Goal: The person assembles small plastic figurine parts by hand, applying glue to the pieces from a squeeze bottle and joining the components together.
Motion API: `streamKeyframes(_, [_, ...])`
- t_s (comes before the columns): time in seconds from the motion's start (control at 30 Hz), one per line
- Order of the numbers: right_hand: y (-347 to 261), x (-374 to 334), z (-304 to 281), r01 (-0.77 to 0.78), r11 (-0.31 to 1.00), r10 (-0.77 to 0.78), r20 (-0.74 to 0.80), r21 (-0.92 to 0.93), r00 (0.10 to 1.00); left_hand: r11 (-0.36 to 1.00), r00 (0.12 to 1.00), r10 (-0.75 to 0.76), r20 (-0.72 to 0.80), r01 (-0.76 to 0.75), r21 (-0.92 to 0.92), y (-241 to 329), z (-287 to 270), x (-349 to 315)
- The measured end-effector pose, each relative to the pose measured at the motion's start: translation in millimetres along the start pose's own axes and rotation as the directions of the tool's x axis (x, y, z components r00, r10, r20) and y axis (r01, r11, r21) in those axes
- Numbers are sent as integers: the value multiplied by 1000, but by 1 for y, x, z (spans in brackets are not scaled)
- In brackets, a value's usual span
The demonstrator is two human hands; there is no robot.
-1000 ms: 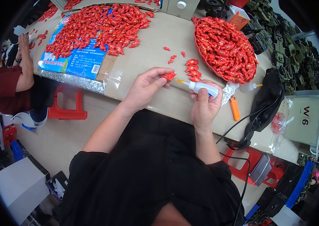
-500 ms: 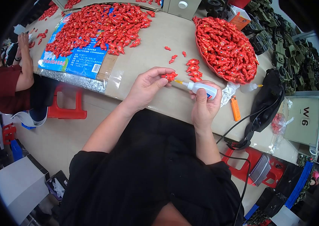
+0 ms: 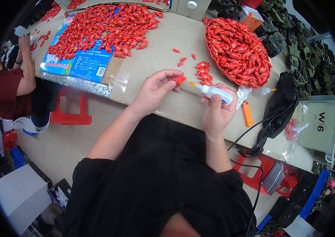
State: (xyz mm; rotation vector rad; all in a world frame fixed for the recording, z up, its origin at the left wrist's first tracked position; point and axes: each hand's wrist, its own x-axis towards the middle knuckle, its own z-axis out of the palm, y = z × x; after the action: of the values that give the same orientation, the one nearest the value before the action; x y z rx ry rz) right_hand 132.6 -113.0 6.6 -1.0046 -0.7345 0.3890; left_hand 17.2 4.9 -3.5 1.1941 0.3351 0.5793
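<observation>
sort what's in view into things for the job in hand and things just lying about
In the job:
small red figurine, in the left hand
yellow-nozzled squeeze bottle, in the right hand
heaped red figurines, probably

Seemingly just lying about:
orange lighter
crumpled white tissue
black bag

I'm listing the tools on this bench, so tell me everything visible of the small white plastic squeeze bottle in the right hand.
The small white plastic squeeze bottle has a smooth, rounded body, a narrow yellow nozzle and a partly covered blue-and-red patch. The right hand grips it, thumb across the body. It lies sideways above the table, nozzle pointing left toward the shiny red figurine in the left hand. Its fill level can't be told.
</observation>
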Motion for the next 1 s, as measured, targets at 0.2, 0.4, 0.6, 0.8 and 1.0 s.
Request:
streamKeyframes(0.2, [-22,13,-12,-178,976,198,-169,129,965,995,1000,11,-12,-12,-101,-5,-5,1])
streamKeyframes(0.4, [-16,11,-42,-219,938,167,-203,-269,965,966,999,-29,36,37,-254,2,1,-2])
streamKeyframes(0.6, [-9,6,-46,-175,869,101,-179,-463,979,910,992,-111,65,128,-394,1,3,-10])
streamKeyframes(0.8, [-23,-5,-35,176,640,-323,-54,-748,945,865,993,-100,62,117,-488,-3,-2,-15])
streamKeyframes(1.0, [-17,25,22,433,350,-30,452,-830,891,821,992,-106,70,127,-557,-3,-2,-14])
